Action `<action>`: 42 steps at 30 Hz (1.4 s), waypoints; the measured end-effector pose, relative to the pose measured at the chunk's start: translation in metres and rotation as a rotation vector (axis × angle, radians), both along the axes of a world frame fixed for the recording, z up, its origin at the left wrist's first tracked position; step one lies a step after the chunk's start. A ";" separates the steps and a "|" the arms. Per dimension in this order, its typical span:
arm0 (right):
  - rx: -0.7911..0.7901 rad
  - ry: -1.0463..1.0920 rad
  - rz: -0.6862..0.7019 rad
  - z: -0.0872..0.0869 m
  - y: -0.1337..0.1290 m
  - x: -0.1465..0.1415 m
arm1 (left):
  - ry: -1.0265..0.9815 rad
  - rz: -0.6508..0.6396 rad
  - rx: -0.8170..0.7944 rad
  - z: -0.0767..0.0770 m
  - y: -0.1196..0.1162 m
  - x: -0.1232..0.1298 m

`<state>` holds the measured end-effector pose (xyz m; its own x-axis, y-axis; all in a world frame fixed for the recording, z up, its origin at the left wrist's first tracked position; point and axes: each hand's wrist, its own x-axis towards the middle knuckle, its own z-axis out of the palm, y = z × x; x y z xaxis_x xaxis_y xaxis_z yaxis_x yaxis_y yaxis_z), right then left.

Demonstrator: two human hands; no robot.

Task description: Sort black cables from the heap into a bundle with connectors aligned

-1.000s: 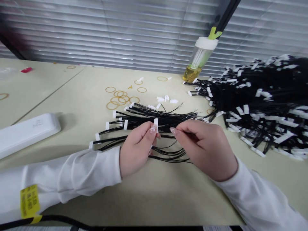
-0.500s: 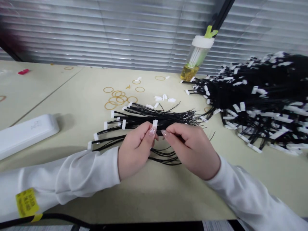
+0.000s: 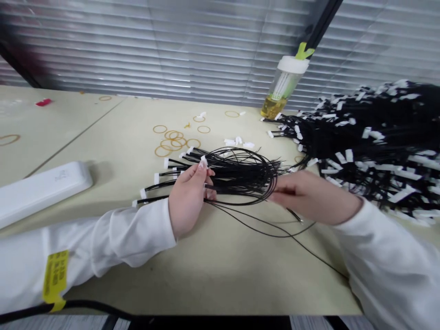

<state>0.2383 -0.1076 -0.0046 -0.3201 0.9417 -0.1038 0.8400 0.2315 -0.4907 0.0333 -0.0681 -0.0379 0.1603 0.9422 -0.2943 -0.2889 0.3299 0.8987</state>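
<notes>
My left hand (image 3: 189, 192) pinches a small white connector (image 3: 204, 161) between thumb and fingers, with thin black wires running from it. These wires bow out in a wide loop (image 3: 256, 201) to the right. At the right side of that loop, my right hand (image 3: 305, 195) is closed on black wires; its fingertips are blurred and partly hidden. Short wire ends (image 3: 297, 217) poke out below it. Beneath both hands lies a row of black wire harnesses (image 3: 237, 176), their white connectors (image 3: 157, 178) to the left.
A large heap of black harnesses (image 3: 374, 133) with white connectors fills the right side. Behind are rubber bands (image 3: 173, 141), loose white connectors (image 3: 239, 141) and a clear bottle (image 3: 282, 89) of yellow liquid. A white case (image 3: 51, 190) lies at left; a black cable (image 3: 92, 305) runs along the front.
My right hand has moved away to the right from my left hand, and the wires now form a loop between them. My left hand, still holding the connector, has shifted slightly left and up.
</notes>
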 end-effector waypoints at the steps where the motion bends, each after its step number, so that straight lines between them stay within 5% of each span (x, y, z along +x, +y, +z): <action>1: -0.046 -0.002 0.094 -0.002 -0.001 -0.005 | -0.008 0.007 -0.006 0.000 0.000 0.000; 5: -0.162 0.117 0.285 -0.003 -0.007 -0.029 | -0.011 0.018 -0.023 -0.002 0.000 0.001; 13: -0.344 0.320 0.189 -0.005 -0.011 -0.041 | -0.047 0.010 0.046 -0.003 0.001 0.002; 19: 0.023 -0.126 0.167 -0.011 -0.012 -0.049 | -0.007 0.015 0.036 -0.004 0.001 0.000; 23: 0.492 -0.357 -0.263 -0.003 -0.013 -0.028 | 0.002 0.016 -0.005 -0.002 0.002 0.002; 26: 0.786 0.034 -0.506 0.009 -0.016 -0.022 | -0.008 0.034 -0.035 0.000 0.003 0.003; 30: 0.903 0.731 -0.618 0.023 -0.027 -0.039 | 0.016 0.030 -0.027 0.000 0.002 0.003; 34: 0.661 0.871 -0.429 0.021 -0.036 -0.049 | 0.108 -0.111 0.105 -0.004 -0.003 0.001; 37: 0.433 0.566 -0.262 0.011 -0.031 -0.047 | 0.184 -0.231 0.173 -0.006 -0.007 -0.001; 42: 0.503 0.183 -0.178 -0.003 -0.017 -0.051 | 0.222 -0.282 0.191 -0.004 -0.010 -0.003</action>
